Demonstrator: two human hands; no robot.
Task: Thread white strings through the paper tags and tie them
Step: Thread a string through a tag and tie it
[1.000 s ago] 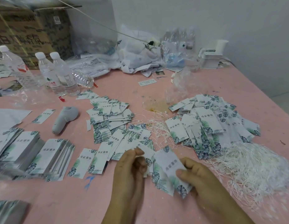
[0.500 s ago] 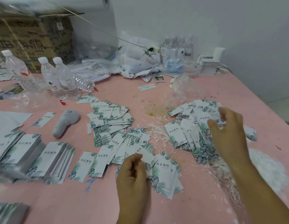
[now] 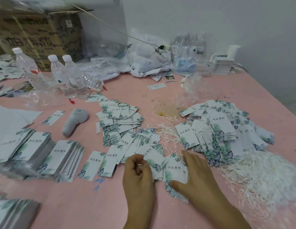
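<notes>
White paper tags with green leaf print lie all over the pink table [image 3: 160, 210]. My left hand [image 3: 137, 176] has its fingers curled and pinches the edge of one tag [image 3: 154, 160]. Just to its right, my right hand [image 3: 197, 176] lies over a small stack of tags [image 3: 175, 171], thumb on the near edge and fingers curled over the far edge. A big tangle of white strings [image 3: 263, 177] sits right of that hand. A heap of tags [image 3: 221, 129] lies behind it, with loose strings [image 3: 167, 129] spread beside the heap.
Neat tag stacks [image 3: 44, 154] stand at the left, and a loose tag pile [image 3: 120, 119] lies in the middle. A grey handheld device [image 3: 74, 121] lies near it. Water bottles [image 3: 68, 76], a cardboard box [image 3: 36, 33] and plastic bags [image 3: 149, 58] crowd the back.
My right hand left the small stack, reached out over the heap of tags at the right, then came back onto the stack. My left hand stayed in place, still pinching.
</notes>
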